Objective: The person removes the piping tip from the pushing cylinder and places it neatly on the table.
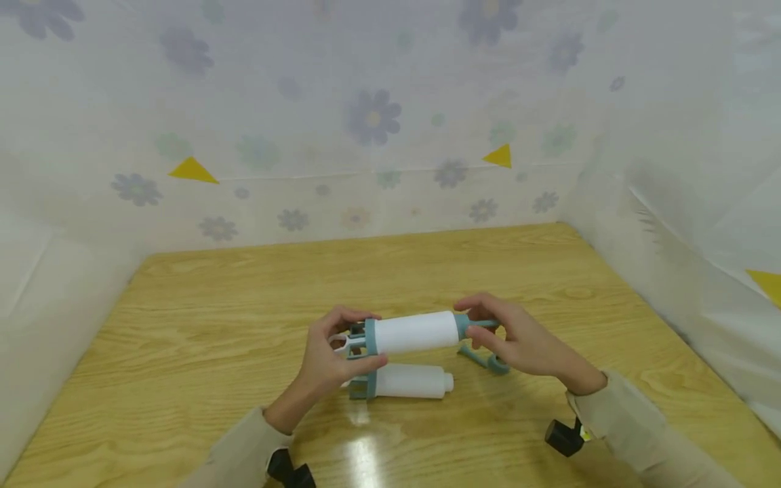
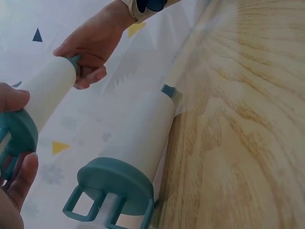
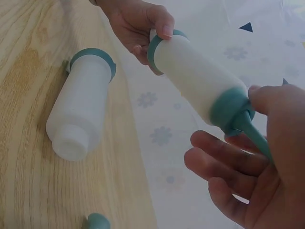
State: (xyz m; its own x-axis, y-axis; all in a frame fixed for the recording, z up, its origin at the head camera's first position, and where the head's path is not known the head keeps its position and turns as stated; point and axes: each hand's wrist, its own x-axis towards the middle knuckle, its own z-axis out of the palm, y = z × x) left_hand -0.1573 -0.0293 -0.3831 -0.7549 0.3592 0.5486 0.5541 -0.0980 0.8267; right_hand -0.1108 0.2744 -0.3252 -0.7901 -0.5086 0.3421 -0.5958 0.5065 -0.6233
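My left hand [image 1: 332,347] grips a large white syringe [image 1: 416,332] by its teal collar [image 1: 370,337], above the table. Thumb and fingers lie on opposite sides of that collar. At the other end, my right hand [image 1: 518,339] pinches the teal nozzle [image 3: 232,109] between thumb and forefinger. The nozzle sits against the barrel's end, its thin spout pointing toward the right palm. The other right fingers are loosely bent. Below, a second white syringe [image 1: 411,381] with a teal collar lies on the table; its bare white tip [image 3: 70,142] points right.
A loose teal nozzle [image 1: 485,359] lies on the wooden table [image 1: 244,298] beneath the right hand. White flowered sheeting [image 1: 378,169] encloses the table at the back and sides. A black wrist camera [image 1: 563,437] hangs by the right sleeve.
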